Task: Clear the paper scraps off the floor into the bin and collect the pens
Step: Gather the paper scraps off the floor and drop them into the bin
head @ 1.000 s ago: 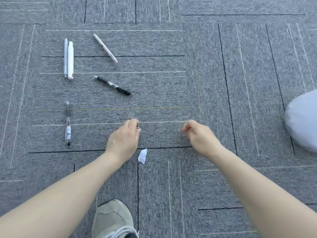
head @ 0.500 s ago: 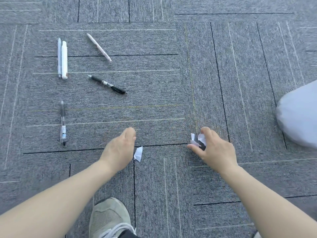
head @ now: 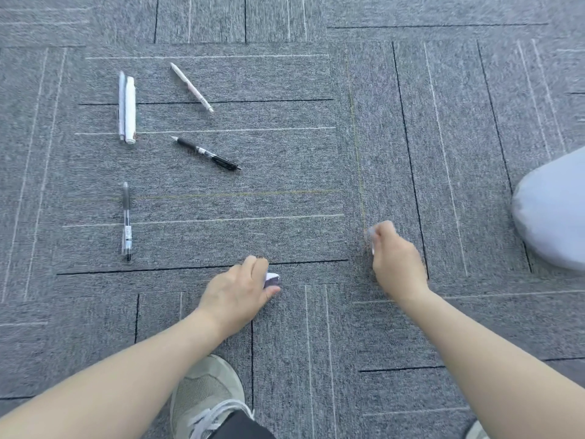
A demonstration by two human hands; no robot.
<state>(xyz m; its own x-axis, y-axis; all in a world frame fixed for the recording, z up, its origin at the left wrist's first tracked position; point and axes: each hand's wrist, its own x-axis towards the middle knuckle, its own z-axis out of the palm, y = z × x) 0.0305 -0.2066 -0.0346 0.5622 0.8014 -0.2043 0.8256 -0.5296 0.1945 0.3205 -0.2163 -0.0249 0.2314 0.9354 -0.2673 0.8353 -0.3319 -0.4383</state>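
My left hand (head: 237, 293) pinches a small white paper scrap (head: 272, 278) on the grey carpet, between thumb and fingers. My right hand (head: 397, 263) is curled around white paper scraps (head: 371, 239), which peek out past its fingers; it is blurred. Several pens lie on the carpet at the upper left: two white ones side by side (head: 127, 107), a slanted white pen (head: 191, 87), a black pen (head: 207, 153) and a clear pen (head: 126, 221).
A pale grey rounded shape, perhaps a bin bag (head: 554, 207), sits at the right edge. My grey sneaker (head: 207, 394) stands under my left forearm. Another shoe tip (head: 474, 432) shows at the bottom right.
My left hand has closed in on the scrap by the carpet seam and now pinches it. My right hand, holding its scraps, has drifted right and a little up.
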